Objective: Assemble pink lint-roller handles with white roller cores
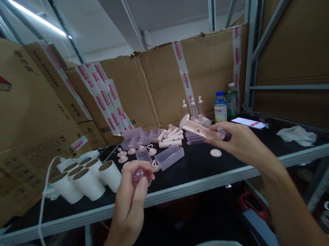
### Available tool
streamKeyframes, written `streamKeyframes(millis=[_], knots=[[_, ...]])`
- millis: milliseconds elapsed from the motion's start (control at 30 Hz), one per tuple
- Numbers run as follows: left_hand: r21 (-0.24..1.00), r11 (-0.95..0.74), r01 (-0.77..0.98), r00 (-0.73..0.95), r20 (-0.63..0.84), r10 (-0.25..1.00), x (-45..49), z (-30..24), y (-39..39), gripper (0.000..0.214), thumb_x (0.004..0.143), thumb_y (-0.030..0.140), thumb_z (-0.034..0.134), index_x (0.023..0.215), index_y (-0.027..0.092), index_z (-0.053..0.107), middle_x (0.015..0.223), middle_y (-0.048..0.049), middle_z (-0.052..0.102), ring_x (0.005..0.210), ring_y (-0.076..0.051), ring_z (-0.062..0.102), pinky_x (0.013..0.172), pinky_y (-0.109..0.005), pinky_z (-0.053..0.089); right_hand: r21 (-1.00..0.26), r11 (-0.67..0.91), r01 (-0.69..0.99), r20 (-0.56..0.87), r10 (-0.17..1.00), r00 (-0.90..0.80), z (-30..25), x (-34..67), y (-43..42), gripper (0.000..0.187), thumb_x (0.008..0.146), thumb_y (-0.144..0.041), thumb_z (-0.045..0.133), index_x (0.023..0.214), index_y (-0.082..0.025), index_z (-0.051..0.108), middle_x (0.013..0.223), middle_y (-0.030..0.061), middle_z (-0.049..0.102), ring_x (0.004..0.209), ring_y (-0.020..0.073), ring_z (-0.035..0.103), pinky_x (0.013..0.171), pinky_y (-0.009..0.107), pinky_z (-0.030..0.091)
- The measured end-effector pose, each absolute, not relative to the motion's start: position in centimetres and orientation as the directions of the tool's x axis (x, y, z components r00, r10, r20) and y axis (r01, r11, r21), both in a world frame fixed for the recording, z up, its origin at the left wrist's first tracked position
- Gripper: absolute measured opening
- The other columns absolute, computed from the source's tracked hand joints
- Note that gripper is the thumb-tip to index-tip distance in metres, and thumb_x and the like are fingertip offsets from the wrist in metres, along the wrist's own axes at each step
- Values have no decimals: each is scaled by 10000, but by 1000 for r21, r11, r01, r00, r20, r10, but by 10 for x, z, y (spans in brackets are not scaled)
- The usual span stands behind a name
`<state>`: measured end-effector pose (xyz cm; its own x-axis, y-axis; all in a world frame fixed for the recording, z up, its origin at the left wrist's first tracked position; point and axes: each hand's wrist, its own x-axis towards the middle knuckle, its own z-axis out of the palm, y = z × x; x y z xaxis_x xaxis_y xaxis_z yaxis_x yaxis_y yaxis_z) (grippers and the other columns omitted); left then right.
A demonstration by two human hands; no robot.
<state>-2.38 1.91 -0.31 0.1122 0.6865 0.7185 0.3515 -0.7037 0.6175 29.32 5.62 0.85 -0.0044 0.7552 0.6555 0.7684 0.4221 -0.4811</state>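
My left hand (pixel 132 203) is raised in front of the black tabletop's (pixel 234 163) front edge, fingers pinched on a small pink translucent cap (pixel 138 174). My right hand (pixel 239 140) is over the tabletop to the right, closed on one end of a long pale pink plastic piece (pixel 195 128) that points left and ends in a flat flared tip. A dark purple bit shows between the right fingers. A round pink disc (pixel 215 153) lies just under the right hand.
White paper tubes (pixel 84 178) lie at the left. Pink ring-topped caps (pixel 132 151), lilac trays (pixel 170 156), pink tubes (pixel 171 135) and purple sticks (pixel 195 139) fill the middle. Bottles (pixel 225 105), a phone (pixel 248 122) and a white cloth (pixel 296 135) sit at the right. Cardboard boxes (pixel 162 82) wall the back.
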Motion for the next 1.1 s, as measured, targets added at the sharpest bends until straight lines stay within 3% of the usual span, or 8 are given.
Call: streamKeyframes(millis=[133, 267, 433, 533, 633, 800, 967, 1100], knots=[[509, -722, 468, 68, 794, 604, -30, 5, 21, 221, 1018, 398, 585, 1159, 257, 678, 1114, -55, 660, 1034, -226, 627, 914, -338, 494, -291, 40, 956, 397, 914, 82, -8, 314, 87, 239, 919, -444, 705, 1019, -241, 781, 1064, 107, 739, 944, 303, 722, 729, 334, 448], [327, -777, 537, 123, 882, 456, -34, 10, 25, 170, 959, 284, 696, 1126, 280, 729, 1121, -33, 653, 1109, -214, 595, 1009, -332, 452, -206, -45, 978, 268, 958, 100, -20, 293, 101, 254, 911, -368, 708, 1096, -203, 765, 1158, 146, 701, 993, 348, 731, 754, 370, 462], [524, -741, 421, -53, 829, 556, -30, 7, 31, 192, 890, 275, 774, 1062, 246, 695, 1072, -20, 658, 1038, -187, 654, 888, -277, 555, -222, 26, 975, 292, 956, 41, -26, 267, 111, 400, 954, -456, 670, 1291, -242, 700, 1278, 149, 644, 1059, 353, 721, 800, 379, 479], [654, -679, 333, -117, 743, 658, -29, 2, 39, 251, 838, 295, 818, 1011, 215, 655, 1076, -28, 670, 1053, -196, 678, 917, -299, 583, -260, 38, 965, 356, 933, 59, -28, 277, 119, 520, 1059, -579, 392, 1437, -293, 605, 1308, 158, 600, 1015, 333, 724, 802, 394, 484], [721, -638, 269, -115, 682, 722, -32, -5, 50, 256, 810, 300, 830, 926, 199, 626, 1037, -34, 682, 1067, -203, 679, 956, -327, 579, -296, 26, 955, 395, 913, 98, -36, 306, 130, 582, 1109, -487, 196, 1532, -271, 532, 1246, 175, 611, 1058, 314, 696, 873, 397, 479], [845, -530, 79, -45, 534, 844, -32, -18, 61, 309, 774, 281, 865, 861, 185, 585, 1028, -30, 680, 1022, -195, 685, 942, -348, 587, -278, -1, 961, 317, 944, 92, -58, 352, 145, 446, 1078, -292, 416, 1454, -233, 647, 1177, 180, 674, 1128, 304, 642, 978, 399, 445], [891, -451, -59, 10, 452, 892, -21, -23, 57, 323, 769, 258, 879, 842, 177, 576, 1034, -33, 678, 1019, -194, 679, 927, -352, 604, -313, -16, 950, 354, 926, 133, -55, 355, 146, 397, 1026, -300, 530, 1374, -219, 703, 1303, 188, 650, 1225, 350, 579, 986, 449, 453], [885, -441, -148, 4, 447, 895, -9, -25, 53, 333, 773, 287, 883, 832, 172, 577, 1020, -32, 683, 924, -163, 696, 894, -335, 619, -545, 322, 774, 523, 852, 14, -29, 321, 120, 497, 1089, -463, 388, 1403, -148, 611, 1123, 130, 691, 1028, 239, 630, 901, 339, 482]])
